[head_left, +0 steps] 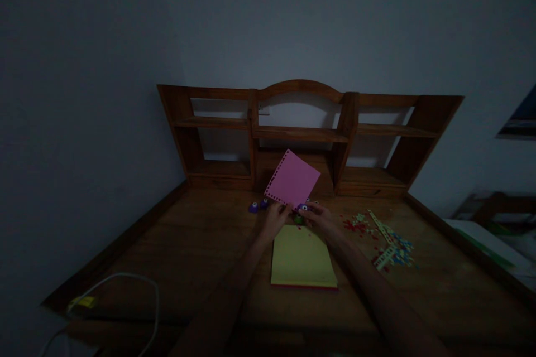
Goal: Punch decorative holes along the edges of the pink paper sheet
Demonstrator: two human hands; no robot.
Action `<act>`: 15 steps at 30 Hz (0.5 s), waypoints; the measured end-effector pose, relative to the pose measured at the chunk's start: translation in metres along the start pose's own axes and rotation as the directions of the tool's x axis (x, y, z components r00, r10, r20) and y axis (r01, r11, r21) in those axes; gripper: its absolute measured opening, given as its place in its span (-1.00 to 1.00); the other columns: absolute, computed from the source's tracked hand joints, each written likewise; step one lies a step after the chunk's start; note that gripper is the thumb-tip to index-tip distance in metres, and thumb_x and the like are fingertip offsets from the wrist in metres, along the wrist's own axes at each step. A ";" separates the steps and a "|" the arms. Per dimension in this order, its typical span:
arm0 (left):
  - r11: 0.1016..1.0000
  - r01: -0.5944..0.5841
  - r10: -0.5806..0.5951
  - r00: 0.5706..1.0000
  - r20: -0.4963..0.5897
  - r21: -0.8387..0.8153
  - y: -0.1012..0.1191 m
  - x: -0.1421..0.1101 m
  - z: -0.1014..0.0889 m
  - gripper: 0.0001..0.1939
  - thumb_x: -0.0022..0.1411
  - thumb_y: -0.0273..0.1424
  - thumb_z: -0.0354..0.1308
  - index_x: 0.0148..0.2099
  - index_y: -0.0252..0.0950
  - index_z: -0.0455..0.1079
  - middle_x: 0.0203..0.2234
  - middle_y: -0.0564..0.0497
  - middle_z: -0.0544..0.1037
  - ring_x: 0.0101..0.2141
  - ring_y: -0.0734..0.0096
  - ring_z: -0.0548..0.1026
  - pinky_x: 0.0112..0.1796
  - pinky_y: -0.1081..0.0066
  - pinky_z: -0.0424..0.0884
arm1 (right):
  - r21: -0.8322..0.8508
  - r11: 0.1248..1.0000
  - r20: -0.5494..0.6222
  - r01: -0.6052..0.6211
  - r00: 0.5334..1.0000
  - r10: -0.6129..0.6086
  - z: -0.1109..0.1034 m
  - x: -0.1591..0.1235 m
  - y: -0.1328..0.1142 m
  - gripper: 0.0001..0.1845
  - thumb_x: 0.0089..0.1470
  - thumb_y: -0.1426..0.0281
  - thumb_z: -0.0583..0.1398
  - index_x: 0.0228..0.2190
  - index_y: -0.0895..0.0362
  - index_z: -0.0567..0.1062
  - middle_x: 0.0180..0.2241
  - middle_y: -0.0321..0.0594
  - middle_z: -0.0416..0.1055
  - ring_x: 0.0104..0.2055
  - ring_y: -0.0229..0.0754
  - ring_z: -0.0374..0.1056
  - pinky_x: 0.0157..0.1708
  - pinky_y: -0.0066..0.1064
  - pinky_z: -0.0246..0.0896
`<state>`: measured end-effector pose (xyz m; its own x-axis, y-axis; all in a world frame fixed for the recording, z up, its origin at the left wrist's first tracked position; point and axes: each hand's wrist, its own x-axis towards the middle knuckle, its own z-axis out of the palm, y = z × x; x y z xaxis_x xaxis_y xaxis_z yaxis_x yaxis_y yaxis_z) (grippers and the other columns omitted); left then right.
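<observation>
A pink sheet of paper (293, 178) with a row of punched holes down one edge is held tilted upright above the desk. My left hand (275, 221) is closed on its lower edge. My right hand (316, 216) is closed around a small purple piece with a white eye on it (304, 208), which meets the sheet's lower corner. A small green piece (298, 219) lies below, between my hands. Two similar purple pieces with eyes (253, 207) sit on the desk left of the sheet. In front of my hands lies a yellow paper pad (304, 259).
At right, small red bits (355, 226), blue bits (402, 250) and pale perforated strips (380, 227) are scattered over the wooden desk (201, 251). A wooden shelf unit (299, 134) stands along the back. A white cable (138, 275) loops at the front left.
</observation>
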<state>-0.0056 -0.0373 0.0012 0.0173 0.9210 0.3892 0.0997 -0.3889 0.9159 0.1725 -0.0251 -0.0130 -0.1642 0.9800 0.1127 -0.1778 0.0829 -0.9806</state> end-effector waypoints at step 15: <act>0.995 0.025 -0.020 0.999 0.043 -0.098 0.002 0.001 0.004 -0.66 0.11 -0.12 0.26 -0.36 -0.34 0.49 -0.52 -0.04 0.53 -0.39 0.29 0.47 -0.38 0.44 0.34 | 0.130 0.988 0.081 -0.078 0.994 0.068 0.000 0.000 -0.001 -0.61 -0.24 0.17 0.45 -0.35 0.13 0.62 -0.31 -0.15 0.57 -0.38 -0.19 0.42 -0.46 -0.43 0.21</act>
<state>-0.0016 -0.0373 0.0028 0.0579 0.9289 0.3658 0.0025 -0.3665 0.9304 0.1727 -0.0253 -0.0117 -0.2541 0.9654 0.0587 -0.2893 -0.0180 -0.9571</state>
